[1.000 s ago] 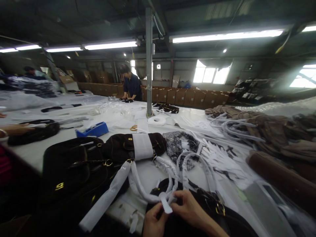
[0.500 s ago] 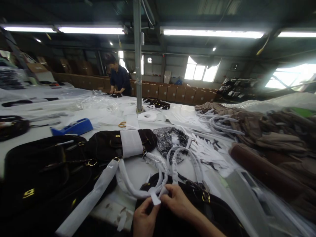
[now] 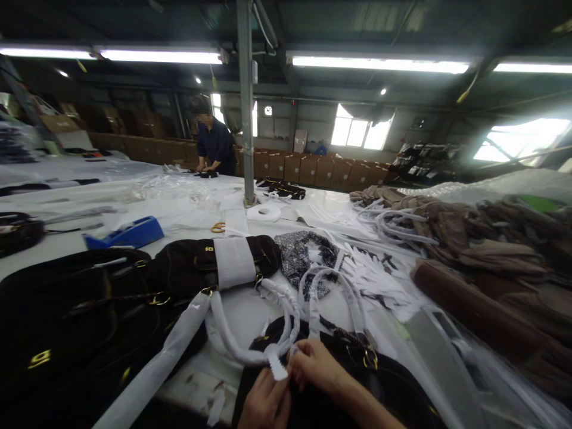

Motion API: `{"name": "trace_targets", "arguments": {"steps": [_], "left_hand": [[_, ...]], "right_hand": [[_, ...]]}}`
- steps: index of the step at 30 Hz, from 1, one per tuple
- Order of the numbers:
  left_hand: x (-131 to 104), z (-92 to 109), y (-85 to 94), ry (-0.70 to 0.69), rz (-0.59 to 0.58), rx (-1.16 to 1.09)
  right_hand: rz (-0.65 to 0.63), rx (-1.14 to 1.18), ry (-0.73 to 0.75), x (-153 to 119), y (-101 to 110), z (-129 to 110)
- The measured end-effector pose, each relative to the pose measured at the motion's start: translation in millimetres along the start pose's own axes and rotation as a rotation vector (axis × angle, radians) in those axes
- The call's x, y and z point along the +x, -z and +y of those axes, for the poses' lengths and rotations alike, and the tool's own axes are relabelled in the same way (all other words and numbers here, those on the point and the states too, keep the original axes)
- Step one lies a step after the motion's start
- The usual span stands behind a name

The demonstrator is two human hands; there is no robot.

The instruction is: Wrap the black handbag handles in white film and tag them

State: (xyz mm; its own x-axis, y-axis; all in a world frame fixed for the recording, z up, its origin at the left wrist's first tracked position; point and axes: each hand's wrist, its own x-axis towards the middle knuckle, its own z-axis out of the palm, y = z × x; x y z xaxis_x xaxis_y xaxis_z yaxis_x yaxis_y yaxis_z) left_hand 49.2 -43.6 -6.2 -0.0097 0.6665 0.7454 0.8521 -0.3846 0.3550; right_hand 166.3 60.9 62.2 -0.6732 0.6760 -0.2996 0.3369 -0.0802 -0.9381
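Note:
A short strip of white tape [image 3: 276, 363] with a jagged edge clings to a white-wrapped bag handle [image 3: 239, 353]. My left hand [image 3: 264, 400] is closed at the lower end of this strip, its fingertips partly hidden behind it. Just to the right, my right hand [image 3: 320, 368] pinches the end of the white wrapping beside the handle. Under both hands lies a dark bag [image 3: 393, 387] with gold fittings. Another dark bag [image 3: 179, 268], banded in white, lies beyond them, and a wrapped strap [image 3: 156, 363] slants down to the left.
A large dark bag [image 3: 67, 333] covers the left side. Behind it stand a blue tape dispenser [image 3: 127, 233] and yellow-handled scissors [image 3: 218, 227]. A tape roll [image 3: 263, 213] lies near the post [image 3: 246, 119]. Brown bags [image 3: 482, 238] are heaped right. A co-worker [image 3: 217, 143] stands across the table.
Both hands have shifted slightly down in the view. The left fingers have drawn in below the tape strip, which now tilts further down to the right. The whole view has moved a little.

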Motion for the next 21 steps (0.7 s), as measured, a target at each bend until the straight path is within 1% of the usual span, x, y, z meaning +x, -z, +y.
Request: {"name": "trace_targets", "arguments": {"steps": [1,2,3,6,7,8,10,13,15,17,18,19,20,21], "left_hand": [[-2,0,-1.1,-0.002,0.004,-0.012],[-3,1,-1.9,0.036,-0.001,-0.042],[-3,2,-2.3,0.125,-0.012,-0.089],[5,5,1.7,0.563,-0.052,-0.276],[11,6,5.0,0.667,-0.069,-0.339],[16,8,8.9,0.718,-0.099,-0.399],[29,10,17.8,0.711,-0.178,-0.511],[41,14,27.3,0.688,-0.263,-0.588],[43,15,28.3,0.682,-0.28,-0.595],[40,14,25.0,0.669,-0.282,-0.575],[37,12,22.2,0.665,-0.276,-0.55],[33,10,19.1,0.663,-0.268,-0.519],[28,6,15.7,0.663,-0.259,-0.485],[23,2,12.2,0.664,-0.245,-0.449]], "right_hand": [[0.022,-0.014,0.019,-1,-1,0],[0.044,-0.029,0.037,-2,-1,0],[0.061,-0.04,0.053,-3,-2,0],[0.04,-0.021,0.1,-9,0,-1],[0.025,-0.001,0.121,-11,1,-1],[0.014,0.018,0.143,-13,3,-2],[0.003,0.05,0.17,-16,6,-2],[0.003,0.074,0.177,-15,5,-1],[0.006,0.086,0.181,-14,0,1],[0.007,0.09,0.175,-15,-2,2],[0.024,0.084,0.173,-18,0,2],[0.056,0.065,0.179,-24,6,1],[0.108,0.03,0.197,-32,16,-1],[0.186,-0.017,0.226,-43,31,-4]]}}
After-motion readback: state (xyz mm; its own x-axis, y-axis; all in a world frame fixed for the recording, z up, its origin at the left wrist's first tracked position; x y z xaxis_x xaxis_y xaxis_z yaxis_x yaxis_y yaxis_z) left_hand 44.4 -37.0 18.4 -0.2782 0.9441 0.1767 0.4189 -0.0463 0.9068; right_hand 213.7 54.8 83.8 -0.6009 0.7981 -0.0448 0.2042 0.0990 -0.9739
